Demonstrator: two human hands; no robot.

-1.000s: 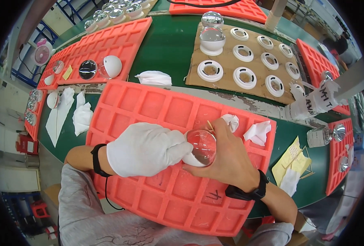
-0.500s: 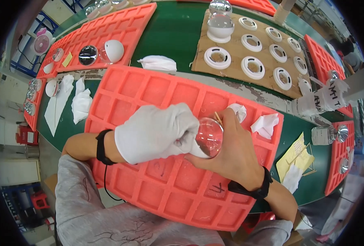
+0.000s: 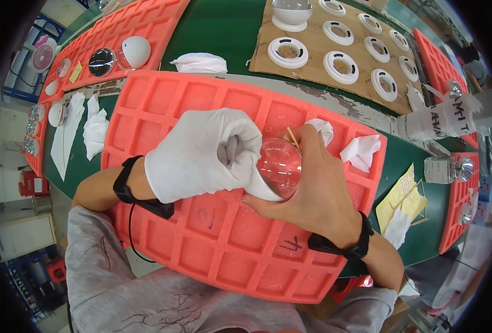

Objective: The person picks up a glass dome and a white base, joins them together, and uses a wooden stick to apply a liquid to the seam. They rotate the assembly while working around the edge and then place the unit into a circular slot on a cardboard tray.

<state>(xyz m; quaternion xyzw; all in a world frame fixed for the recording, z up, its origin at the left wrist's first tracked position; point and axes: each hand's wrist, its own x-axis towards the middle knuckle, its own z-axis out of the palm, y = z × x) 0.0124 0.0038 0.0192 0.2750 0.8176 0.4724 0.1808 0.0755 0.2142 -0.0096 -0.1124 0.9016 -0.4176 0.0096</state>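
Over the coral-red foam tray (image 3: 251, 230), right of its middle, a clear-and-white globe (image 3: 280, 161) is held tilted, its white side turned toward the left hand (image 3: 207, 155) and its clear side facing up. The grip of the bare right hand (image 3: 322, 191) is closed around the globe, and a thin wooden stick (image 3: 293, 139) is seen beside those fingers. The gloved left hand is curled against the white side; whether anything is pinched inside that grip cannot be told. The clear and white parts are already seen together, so this globe is judged to be partway through being handled; whether the parts are fixed cannot be seen. It has not been set down on the tray. Crumpled white cloths (image 3: 361, 152) are left at the tray's far right. Beyond the tray's far edge, a globe already seated on its ring (image 3: 292, 14) is seen on a cardboard sheet (image 3: 308, 82), while open centres are shown by the other white rings (image 3: 340, 67). Beyond the tray's far left corner, another white-backed globe (image 3: 136, 53) is kept; whether it is finished cannot be judged.
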